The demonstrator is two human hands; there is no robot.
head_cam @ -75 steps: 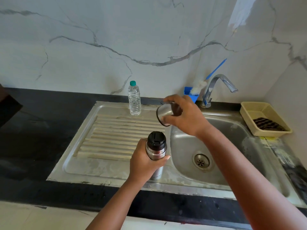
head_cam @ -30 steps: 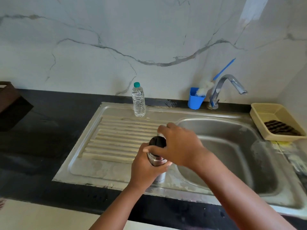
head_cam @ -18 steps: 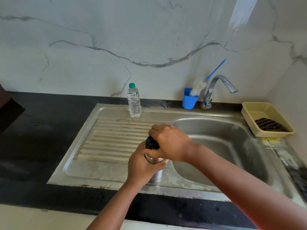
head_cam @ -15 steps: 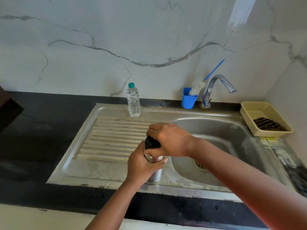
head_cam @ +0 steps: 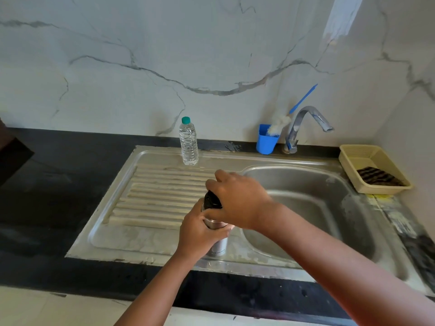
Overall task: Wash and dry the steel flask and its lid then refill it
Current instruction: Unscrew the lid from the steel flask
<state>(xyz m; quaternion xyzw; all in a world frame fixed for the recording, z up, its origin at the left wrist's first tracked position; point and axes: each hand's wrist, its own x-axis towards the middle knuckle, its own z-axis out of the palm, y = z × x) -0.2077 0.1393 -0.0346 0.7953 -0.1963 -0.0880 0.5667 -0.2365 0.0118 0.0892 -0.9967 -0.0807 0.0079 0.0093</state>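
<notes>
Two hands on one object. My left hand wraps the flask around its upper body, fingers curled tight; the flask stands upright on the near rim of the sink, between drainboard and basin. My right hand clamps from above onto the black stopper, fingers curled round it.

Progress, judged: early. The stopper sits in the neck, so I read this as opening the flask. No water runs, the basin looks dry, no soap or foam in sight. Washing, drying and refilling all remain. The steel lid is not in sight.

Materials, near to far. Flask: brushed steel cylinder, smooth, faint print low on the body. Stopper: dark matte plastic, round. Drainboard: ribbed steel, dull, with pale scale stains. Basin: rounded, satin steel. Counter: black stone. Bottle: clear ridged plastic, green cap, looks full, probably the refill. Blue cup holding a white-headed brush. Chrome tap, curved. Far right, a cream plastic tray with a dark scrubber. Wall: glossy veined marble.
</notes>
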